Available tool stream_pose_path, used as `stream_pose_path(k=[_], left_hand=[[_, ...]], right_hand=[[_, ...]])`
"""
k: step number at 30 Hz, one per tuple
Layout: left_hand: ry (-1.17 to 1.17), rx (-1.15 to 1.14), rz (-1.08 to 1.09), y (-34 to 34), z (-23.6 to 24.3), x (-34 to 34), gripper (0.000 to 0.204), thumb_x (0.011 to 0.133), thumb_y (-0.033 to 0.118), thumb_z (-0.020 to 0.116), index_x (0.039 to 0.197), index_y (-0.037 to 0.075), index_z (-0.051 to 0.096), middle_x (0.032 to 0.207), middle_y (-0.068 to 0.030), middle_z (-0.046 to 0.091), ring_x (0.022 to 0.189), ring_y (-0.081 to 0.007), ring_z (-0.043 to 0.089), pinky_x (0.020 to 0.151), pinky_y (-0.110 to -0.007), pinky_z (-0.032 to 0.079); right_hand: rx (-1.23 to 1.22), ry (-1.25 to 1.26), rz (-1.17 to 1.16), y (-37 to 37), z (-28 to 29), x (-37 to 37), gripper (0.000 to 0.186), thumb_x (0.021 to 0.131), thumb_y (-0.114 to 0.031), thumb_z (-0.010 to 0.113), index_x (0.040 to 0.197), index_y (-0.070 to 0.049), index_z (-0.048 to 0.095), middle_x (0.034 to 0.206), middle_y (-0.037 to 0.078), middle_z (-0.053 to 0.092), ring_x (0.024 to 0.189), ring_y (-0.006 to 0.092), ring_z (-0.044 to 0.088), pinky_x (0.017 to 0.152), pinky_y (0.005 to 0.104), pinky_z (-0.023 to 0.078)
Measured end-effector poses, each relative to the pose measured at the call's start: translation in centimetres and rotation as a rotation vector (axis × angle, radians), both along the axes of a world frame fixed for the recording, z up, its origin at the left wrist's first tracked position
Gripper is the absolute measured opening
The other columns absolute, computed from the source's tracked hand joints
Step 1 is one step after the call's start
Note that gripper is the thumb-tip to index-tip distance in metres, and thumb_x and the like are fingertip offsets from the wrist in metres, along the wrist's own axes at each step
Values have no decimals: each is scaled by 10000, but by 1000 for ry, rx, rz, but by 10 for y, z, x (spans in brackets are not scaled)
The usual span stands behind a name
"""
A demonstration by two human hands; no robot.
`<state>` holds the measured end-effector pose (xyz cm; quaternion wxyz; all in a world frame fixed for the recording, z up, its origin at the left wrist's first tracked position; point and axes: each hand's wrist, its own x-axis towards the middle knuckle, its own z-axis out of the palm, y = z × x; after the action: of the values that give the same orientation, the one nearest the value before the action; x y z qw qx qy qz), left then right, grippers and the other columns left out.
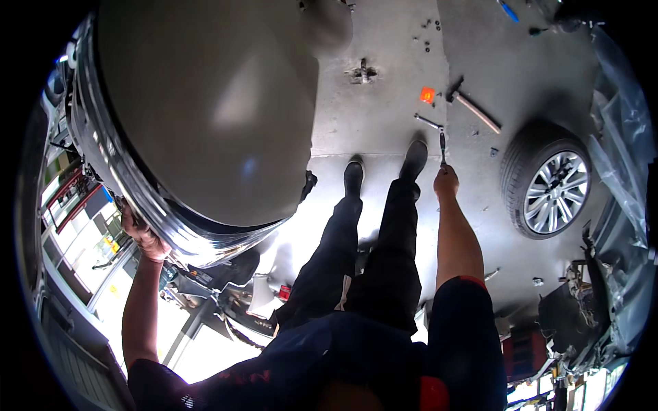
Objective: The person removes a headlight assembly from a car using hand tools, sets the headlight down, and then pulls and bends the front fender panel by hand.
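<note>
Ratchet (pixel 443 142): it was in the right grip (pixel 446 182), which was closed round the near end of the handle, over the floor (pixel 384 130) and beside the right shoe (pixel 415 159) in view. Its height above the floor could not be read.

Handling (judged, not measured): rigid metal, moderately heavy for its bulk, with the weight toward the far head; hard to damage, though apt to slip if the handle was oily. The best hold seemed to be low on the dark handle, with the side bar left free.

Axis: the handle ran away from the body, nearly in line with the forearm. At its far end a bright bar (pixel 429 122) turned off to the left and slightly forward, so the whole made a bent shape. The hammer (pixel 476 111) lay farther out, its head away from the person and its handle slanting back to the right.

Left grip (pixel 145 236): it rested at the panel's (pixel 205 123) near left edge, against the shiny trim (pixel 137 185). Some fingers were hidden, so I could not tell whether it clasped or merely braced. The panel looked stiff, smooth and probably scratchable (better held by its edge than its face). Its long axis ran away from the person, the curve partly due to the lens.
</note>
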<state>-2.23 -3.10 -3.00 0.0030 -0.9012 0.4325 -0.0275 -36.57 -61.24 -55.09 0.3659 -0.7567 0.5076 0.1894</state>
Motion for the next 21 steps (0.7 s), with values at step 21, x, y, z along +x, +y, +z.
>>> stream_pose_path(k=[21], left_hand=[[-110,-43,90,-31,22,-12,712,524,366,825,1200,228,649,1600,-154,367,1444,-419,383,1101,-559,423]], right_hand=[[343,-1084,-67,-10,503,305,258,956,-121,671,1194,-29,634,963,30,653,812,87,570,719,237,487]])
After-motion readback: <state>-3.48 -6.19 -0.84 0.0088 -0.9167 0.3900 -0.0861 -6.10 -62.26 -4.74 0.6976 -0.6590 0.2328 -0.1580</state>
